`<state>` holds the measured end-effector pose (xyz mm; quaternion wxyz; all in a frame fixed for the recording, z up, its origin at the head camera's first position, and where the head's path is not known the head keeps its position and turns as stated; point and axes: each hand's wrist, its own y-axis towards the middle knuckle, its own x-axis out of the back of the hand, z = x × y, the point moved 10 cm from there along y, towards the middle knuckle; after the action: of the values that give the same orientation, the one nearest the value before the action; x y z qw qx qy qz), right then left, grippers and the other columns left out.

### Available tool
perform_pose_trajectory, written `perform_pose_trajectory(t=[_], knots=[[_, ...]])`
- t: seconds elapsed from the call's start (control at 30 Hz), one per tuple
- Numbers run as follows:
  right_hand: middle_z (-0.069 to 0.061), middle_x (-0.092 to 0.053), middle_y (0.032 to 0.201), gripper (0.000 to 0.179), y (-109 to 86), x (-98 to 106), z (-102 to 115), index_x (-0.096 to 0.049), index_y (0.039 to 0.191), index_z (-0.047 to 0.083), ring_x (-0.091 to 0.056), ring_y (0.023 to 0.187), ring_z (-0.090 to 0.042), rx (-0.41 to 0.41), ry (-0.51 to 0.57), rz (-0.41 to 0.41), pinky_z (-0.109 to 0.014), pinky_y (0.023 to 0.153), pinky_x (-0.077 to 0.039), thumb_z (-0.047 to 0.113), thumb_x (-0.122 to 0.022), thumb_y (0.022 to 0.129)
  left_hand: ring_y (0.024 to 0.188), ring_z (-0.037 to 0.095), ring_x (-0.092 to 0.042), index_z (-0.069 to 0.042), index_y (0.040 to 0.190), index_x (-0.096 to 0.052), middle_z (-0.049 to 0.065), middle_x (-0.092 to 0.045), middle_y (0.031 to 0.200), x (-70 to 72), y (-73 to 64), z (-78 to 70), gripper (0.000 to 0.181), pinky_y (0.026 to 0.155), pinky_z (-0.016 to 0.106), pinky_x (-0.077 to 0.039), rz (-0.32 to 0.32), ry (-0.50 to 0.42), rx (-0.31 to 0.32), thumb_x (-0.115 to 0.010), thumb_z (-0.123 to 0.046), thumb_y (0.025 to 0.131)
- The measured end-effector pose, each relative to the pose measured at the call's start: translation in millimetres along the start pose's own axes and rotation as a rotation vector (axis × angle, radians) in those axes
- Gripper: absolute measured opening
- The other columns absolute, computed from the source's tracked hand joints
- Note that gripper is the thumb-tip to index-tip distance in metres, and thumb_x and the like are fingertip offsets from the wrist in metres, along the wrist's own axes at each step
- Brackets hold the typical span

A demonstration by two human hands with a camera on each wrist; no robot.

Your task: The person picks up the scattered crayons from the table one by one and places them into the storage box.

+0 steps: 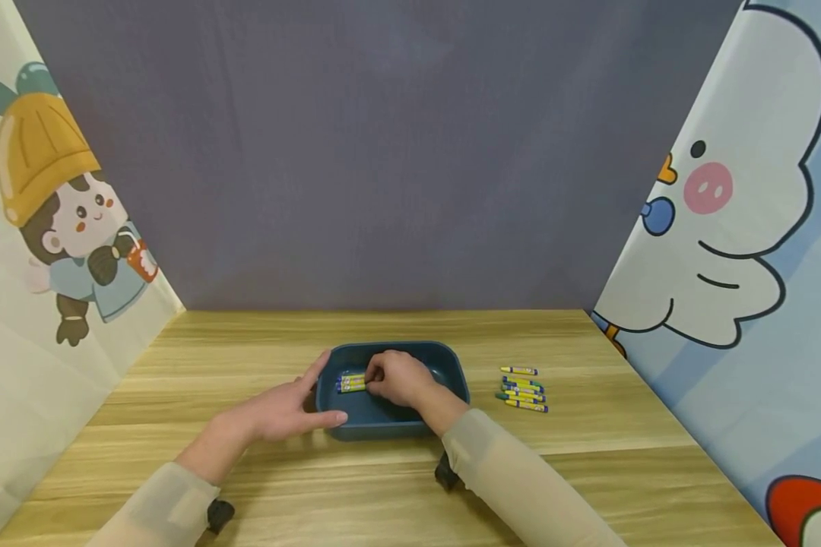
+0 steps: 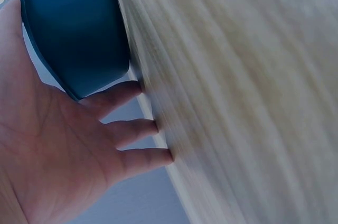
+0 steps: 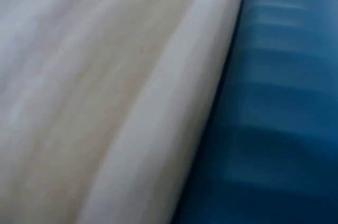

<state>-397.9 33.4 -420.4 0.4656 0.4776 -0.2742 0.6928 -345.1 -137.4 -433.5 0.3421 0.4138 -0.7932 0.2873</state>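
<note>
A dark blue rectangular bin [image 1: 383, 431] stands on the wooden table. Inside it, towards the left, lie a few yellow crayons [image 1: 351, 387] with blue bands. My right hand [image 1: 402, 380] reaches down into the bin, its curled fingers and thumb pinching the right end of a crayon there. In the left wrist view, my left hand [image 2: 63, 129] has its fingers spread and nearly straight beside the bin's wall [image 2: 74, 28]. From the head view, the left thumb lies along the near left corner and the index finger touches the left rim. The right wrist view shows only the bin's outer wall [image 3: 280, 102] and table.
Right of the bin, several more yellow crayons [image 1: 523, 391] lie in a loose row on the wooden table [image 1: 280, 486]. A grey panel [image 1: 383, 152] rises behind the table. Cartoon-printed sheets [image 1: 739, 251] stand along both sides.
</note>
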Motion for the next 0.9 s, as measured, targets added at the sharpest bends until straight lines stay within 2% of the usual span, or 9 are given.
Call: perform_pose_trajectory(t=[0.13,0.27,0.4,0.53,0.73,0.9], knots=[[0.004,-0.074,0.104,0.009,-0.7,4.8,2.2,-0.081,0.108,0.021,-0.067,0.093,-0.011,0.031,0.044,0.006,-0.034,0.086,-0.058,0.025,-0.082,0.1,0.147,0.042,-0.056,-0.024,0.178,0.008,0.029,-0.046,0.168,-1.5,0.8,1.1,0.121,0.117,0.064,-0.047,-0.004,-0.006,-0.002,-0.069,-0.072,0.098],[0.002,-0.077,0.113,0.019,-1.8,12.4,4.7,-0.082,0.12,0.019,-0.069,0.1,-0.014,0.095,0.131,0.03,-0.033,0.086,-0.057,0.023,-0.081,0.102,0.148,0.045,-0.055,-0.025,0.178,0.008,0.03,-0.041,0.171,-3.6,1.5,2.5,0.12,0.117,0.066,-0.047,0.003,-0.018,-0.003,-0.068,-0.072,0.098],[-0.001,-0.078,0.122,0.028,-7.3,24.6,4.2,-0.08,0.13,0.016,-0.069,0.097,-0.014,0.155,0.236,0.069,-0.032,0.083,-0.058,0.021,-0.08,0.102,0.148,0.045,-0.055,-0.028,0.178,0.01,0.03,-0.041,0.171,-3.6,2.4,2.7,0.12,0.117,0.066,-0.046,0.0,-0.018,-0.007,-0.069,-0.073,0.098],[-0.003,-0.077,0.133,0.033,-16.7,40.3,-4.0,-0.077,0.136,0.015,-0.068,0.094,-0.014,0.18,0.31,0.093,-0.031,0.082,-0.059,0.02,-0.078,0.104,0.146,0.043,-0.056,-0.03,0.178,0.01,0.029,-0.044,0.17,-1.9,2.8,2.2,0.121,0.117,0.066,-0.046,-0.011,-0.008,-0.008,-0.069,-0.073,0.098],[-0.013,-0.074,0.131,0.033,-36.2,75.4,-31.2,-0.077,0.136,0.011,-0.066,0.082,-0.015,0.2,0.376,0.046,-0.029,0.071,-0.056,0.018,-0.079,0.104,0.148,0.046,-0.054,-0.029,0.178,0.009,0.03,-0.043,0.17,-1.0,3.2,1.5,0.122,0.119,0.067,-0.045,-0.021,0.003,-0.007,-0.07,-0.074,0.097],[-0.012,-0.078,0.121,0.03,-52.0,105.8,-77.2,-0.079,0.131,0.01,-0.062,0.075,-0.017,0.144,0.375,-0.017,-0.029,0.066,-0.051,0.019,-0.08,0.102,0.153,0.052,-0.048,-0.031,0.178,0.01,0.032,-0.039,0.171,-0.7,2.4,1.8,0.123,0.122,0.068,-0.042,-0.021,0.019,0.007,-0.069,-0.076,0.096]])
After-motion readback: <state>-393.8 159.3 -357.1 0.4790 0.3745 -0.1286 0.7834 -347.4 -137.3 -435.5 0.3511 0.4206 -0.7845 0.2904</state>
